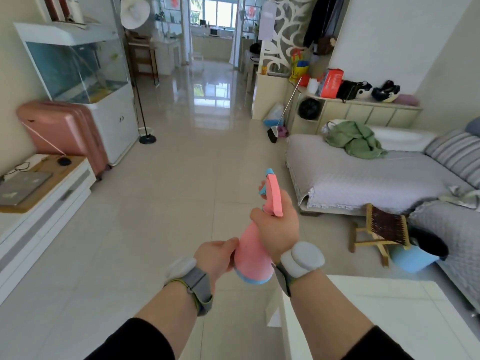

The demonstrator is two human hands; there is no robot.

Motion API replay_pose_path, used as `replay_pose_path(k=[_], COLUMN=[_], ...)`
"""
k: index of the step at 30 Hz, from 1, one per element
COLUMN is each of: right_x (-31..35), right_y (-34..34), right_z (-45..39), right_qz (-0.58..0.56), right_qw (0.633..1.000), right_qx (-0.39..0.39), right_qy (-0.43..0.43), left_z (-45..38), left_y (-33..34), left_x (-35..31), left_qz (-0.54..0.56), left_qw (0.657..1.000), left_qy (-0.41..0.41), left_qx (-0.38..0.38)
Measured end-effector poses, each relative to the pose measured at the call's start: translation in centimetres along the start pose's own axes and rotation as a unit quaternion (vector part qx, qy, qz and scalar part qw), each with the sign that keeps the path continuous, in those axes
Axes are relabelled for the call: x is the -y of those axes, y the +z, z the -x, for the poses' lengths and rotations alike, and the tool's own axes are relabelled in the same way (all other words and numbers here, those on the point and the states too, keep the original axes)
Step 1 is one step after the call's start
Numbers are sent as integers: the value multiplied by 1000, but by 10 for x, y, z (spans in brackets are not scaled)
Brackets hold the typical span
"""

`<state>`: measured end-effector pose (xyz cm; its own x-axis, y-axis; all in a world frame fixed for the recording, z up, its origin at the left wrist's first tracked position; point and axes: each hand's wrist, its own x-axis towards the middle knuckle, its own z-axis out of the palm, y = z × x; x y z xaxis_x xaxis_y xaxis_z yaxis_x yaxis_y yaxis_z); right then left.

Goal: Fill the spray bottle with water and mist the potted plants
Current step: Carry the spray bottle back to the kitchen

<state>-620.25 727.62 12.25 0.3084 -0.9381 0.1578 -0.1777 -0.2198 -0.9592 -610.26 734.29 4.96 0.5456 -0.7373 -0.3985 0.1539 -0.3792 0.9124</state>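
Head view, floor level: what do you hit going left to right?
Laptop → pink suitcase → lamp base → spray bottle → wooden stool → blue basin.

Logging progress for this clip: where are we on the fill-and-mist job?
Done: the spray bottle is picked up. In hand: the right hand grips its neck under the trigger head, and the left hand holds its body, out over the tiled floor. Left: no tap or potted plants clearly show, and the opaque bottle hides any water, so filling can't be confirmed and misting is still ahead.
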Motion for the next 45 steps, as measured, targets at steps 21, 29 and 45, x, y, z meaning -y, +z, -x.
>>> replay_pose_path(k=[21, 29, 45], right_x=[-57, -81, -122], right_y=[96, 106, 185], right_z=[-419, -601, -912], right_qz=[12, 33, 18], right_qw=[997, 999, 1000], right_qx=[-75, -43, -24], right_qy=[7, -6, -5], left_z=[-411, -560, -858], left_y=[38, 88, 109], left_x=[-169, -243, -367], left_qz=[-8, 18, -20], left_qw=[997, 999, 998], left_qy=[-46, -39, -39], left_qx=[60, 31, 39])
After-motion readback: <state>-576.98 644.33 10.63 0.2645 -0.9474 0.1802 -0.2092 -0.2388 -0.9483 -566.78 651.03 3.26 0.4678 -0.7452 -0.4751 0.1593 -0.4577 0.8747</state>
